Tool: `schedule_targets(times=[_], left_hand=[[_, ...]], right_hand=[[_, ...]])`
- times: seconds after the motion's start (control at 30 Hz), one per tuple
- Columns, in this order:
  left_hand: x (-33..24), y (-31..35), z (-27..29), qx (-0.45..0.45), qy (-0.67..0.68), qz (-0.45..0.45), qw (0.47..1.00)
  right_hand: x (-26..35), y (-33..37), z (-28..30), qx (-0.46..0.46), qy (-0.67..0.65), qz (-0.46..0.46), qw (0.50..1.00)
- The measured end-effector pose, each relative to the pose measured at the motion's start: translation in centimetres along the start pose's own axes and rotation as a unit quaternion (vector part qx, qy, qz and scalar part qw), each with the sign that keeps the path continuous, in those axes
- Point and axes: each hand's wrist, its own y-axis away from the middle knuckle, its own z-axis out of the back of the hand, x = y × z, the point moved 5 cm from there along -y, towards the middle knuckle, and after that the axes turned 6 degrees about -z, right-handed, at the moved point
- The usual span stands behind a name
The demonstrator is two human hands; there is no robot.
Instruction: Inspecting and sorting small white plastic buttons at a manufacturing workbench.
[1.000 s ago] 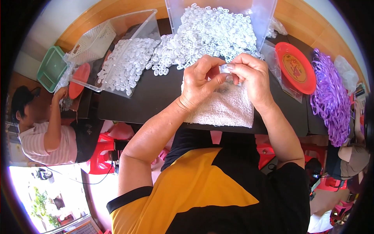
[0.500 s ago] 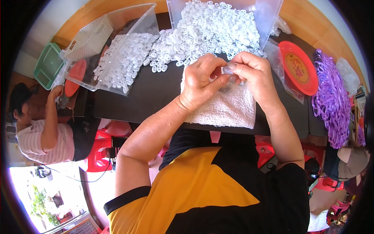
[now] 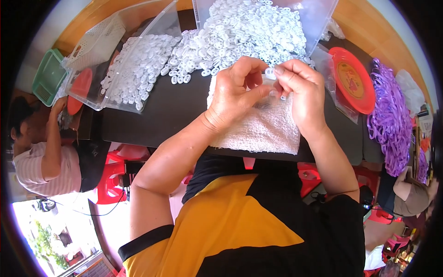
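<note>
Over the towel, my right hand [image 3: 304, 90] is closed in a pinch, thumb and forefinger on a small white oval plastic piece with two holes [image 3: 270, 72]. My left hand [image 3: 240, 87] faces it from the left, its thumb and forefinger apart. The left forefinger's tip is right by the piece; whether it touches cannot be told. The left hand's other fingers curl inward and are partly hidden. Beneath both hands lies a white terry towel [image 3: 263, 131]. Many matching white pieces [image 3: 230, 46] are heaped just beyond, spilling from a clear bin [image 3: 318, 23].
Left stand a second clear bin [image 3: 145, 37] of white pieces, a white basket [image 3: 94, 44] and a green tray [image 3: 46, 78]. On the right are a red round plate [image 3: 353, 81] and purple ribbons [image 3: 390, 120]. Another person [image 3: 46, 157] sits far left, a hand near a red dish [image 3: 79, 90].
The white piece has turned and now shows its holes, beside my right thumb. My left thumb and forefinger have moved farther apart. The whole view has shifted slightly.
</note>
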Motion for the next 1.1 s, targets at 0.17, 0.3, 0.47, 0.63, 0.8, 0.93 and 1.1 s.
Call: schedule_targets(times=[0.17, 0.3, 0.47, 0.63, 0.8, 0.93, 1.1], left_hand=[[0.2, 0.3, 0.2, -0.008, 0.043, 0.063, 0.997], [0.3, 0.2, 0.4, -0.031, 0.094, 0.094, 0.991], [0.7, 0.3, 0.4, -0.039, 0.151, 0.154, 0.976], [0.5, 0.1, 0.4, 0.004, 0.242, 0.221, 0.945], [1.1, 0.1, 0.0, 0.038, 0.368, 0.278, 0.886], [1.4, 0.1, -0.3, 0.041, 0.357, 0.264, 0.895], [1.4, 0.2, -0.2, 0.030, 0.349, 0.261, 0.900]], right_hand=[[0.7, -0.5, 0.8, 0.011, -0.015, 0.004, 1.000], [0.8, -0.5, 0.9, 0.011, -0.016, 0.002, 1.000], [0.8, -0.5, 0.6, 0.018, -0.028, 0.006, 0.999], [0.6, -0.5, 0.4, 0.045, 0.019, 0.022, 0.999], [0.7, -0.3, -0.1, 0.049, 0.053, 0.047, 0.996], [0.7, -0.2, -0.1, 0.045, 0.059, 0.058, 0.996], [0.7, -0.1, -0.1, 0.046, 0.070, 0.061, 0.995]])
